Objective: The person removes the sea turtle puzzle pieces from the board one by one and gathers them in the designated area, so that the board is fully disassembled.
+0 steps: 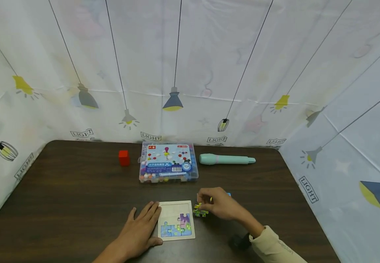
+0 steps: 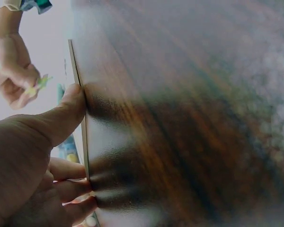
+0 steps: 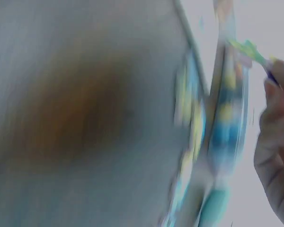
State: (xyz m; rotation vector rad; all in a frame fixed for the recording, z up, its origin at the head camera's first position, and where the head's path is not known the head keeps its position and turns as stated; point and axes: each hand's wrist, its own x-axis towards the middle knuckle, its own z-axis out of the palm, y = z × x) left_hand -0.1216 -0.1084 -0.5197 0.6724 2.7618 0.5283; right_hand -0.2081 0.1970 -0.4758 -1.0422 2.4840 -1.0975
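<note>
A square wooden jigsaw tray (image 1: 175,207) lies on the table, with several blue, purple and green pieces fitted along its lower and right parts. Against its left edge rests my left hand (image 1: 139,231), fingers extended and thumb by the lower corner. My right hand (image 1: 222,205) is raised just right of the tray and pinches a yellow-green puzzle piece (image 3: 248,49) between thumb and fingers. The left wrist view also shows that puzzle piece (image 2: 39,84). Loose puzzle pieces (image 1: 199,212) lie under and beside the right hand, which partly hides them.
Behind the tray stands a clear plastic case (image 1: 169,175) with a printed label and coloured balls inside. A red cube (image 1: 124,158) sits to its left, a mint-green pen-shaped object (image 1: 227,159) to its right. A printed curtain (image 1: 196,65) hangs behind the dark table (image 1: 78,197).
</note>
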